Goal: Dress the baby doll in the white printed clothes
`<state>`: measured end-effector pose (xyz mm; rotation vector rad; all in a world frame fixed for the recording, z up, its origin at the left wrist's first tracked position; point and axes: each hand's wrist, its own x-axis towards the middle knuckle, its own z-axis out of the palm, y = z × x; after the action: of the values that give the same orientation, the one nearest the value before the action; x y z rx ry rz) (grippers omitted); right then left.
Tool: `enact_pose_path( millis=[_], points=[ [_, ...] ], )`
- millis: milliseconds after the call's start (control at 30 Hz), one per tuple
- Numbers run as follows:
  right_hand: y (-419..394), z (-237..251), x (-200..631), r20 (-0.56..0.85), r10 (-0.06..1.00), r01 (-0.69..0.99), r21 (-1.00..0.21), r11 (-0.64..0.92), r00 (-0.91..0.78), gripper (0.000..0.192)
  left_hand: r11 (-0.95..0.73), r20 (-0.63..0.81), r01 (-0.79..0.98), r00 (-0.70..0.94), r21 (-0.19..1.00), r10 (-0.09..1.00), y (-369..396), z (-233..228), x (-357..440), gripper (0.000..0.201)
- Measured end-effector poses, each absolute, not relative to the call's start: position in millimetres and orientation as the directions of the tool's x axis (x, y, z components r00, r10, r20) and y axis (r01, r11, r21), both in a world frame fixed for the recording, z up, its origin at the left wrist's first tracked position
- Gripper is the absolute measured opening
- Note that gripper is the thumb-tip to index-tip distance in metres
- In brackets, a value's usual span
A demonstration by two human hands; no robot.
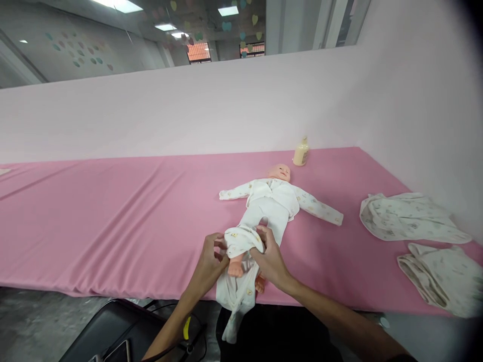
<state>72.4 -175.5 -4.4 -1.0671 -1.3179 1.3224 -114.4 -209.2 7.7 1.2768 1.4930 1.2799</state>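
A baby doll lies on its back, head away from me, in a white long-sleeved top with its arms spread. White printed baby pants are gathered around one of its legs, and a bare foot pokes out below the bunched cloth. My left hand pinches the left side of that bunched cloth. Opposite it, my right hand grips the right side with thumb and fingers. Loose white fabric hangs past the feet and over the table edge. The other foot shows partly beneath my right hand.
A pink sheet covers the table. Near the wall stands a pale yellow pump bottle. Two folded printed cloths, one farther back and one nearer, lie at the right. A black chair stands below the front edge.
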Motion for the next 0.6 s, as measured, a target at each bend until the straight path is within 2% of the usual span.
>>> enact_pose_path(
  millis=[67, 100, 200, 267, 367, 500, 600],
  points=[
    [-174, -4, 71, 0.027, 0.99, -0.061, -0.998, 0.019, -0.136, 0.054, 0.023, 0.001, 0.276, -0.086, 0.961, 0.996, -196, 15, -117, 0.066],
    [-173, -3, 71, 0.031, 0.991, -0.065, -0.998, 0.022, -0.131, 0.054, 0.032, -0.029, 0.315, -0.015, 0.948, 0.999, -190, 20, -119, 0.066],
    [-171, 0, 73, 0.083, 0.985, -0.053, -0.996, 0.075, -0.151, 0.048, -0.046, -0.008, 0.404, 0.13, 0.914, 0.991, -174, 28, -122, 0.047],
    [-170, 3, 74, 0.115, 0.978, -0.012, -0.993, 0.115, -0.173, 0.043, -0.117, 0.067, 0.437, 0.129, 0.892, 0.989, -167, 27, -122, 0.037],
    [-169, 5, 75, 0.132, 0.971, 0.06, -0.987, 0.147, -0.197, 0.038, -0.125, 0.109, 0.403, 0.064, 0.907, 0.992, -158, 17, -119, 0.033],
    [-167, 3, 74, 0.108, 0.976, 0.096, -0.987, 0.128, -0.188, 0.033, -0.014, 0.016, 0.249, -0.008, 0.968, 1.0, -142, 2, -117, 0.033],
    [-164, -1, 75, 0.075, 0.979, 0.112, -0.989, 0.098, -0.191, 0.022, 0.067, -0.07, 0.191, 0.01, 0.979, 0.998, -129, -6, -115, 0.037]
  ],
)
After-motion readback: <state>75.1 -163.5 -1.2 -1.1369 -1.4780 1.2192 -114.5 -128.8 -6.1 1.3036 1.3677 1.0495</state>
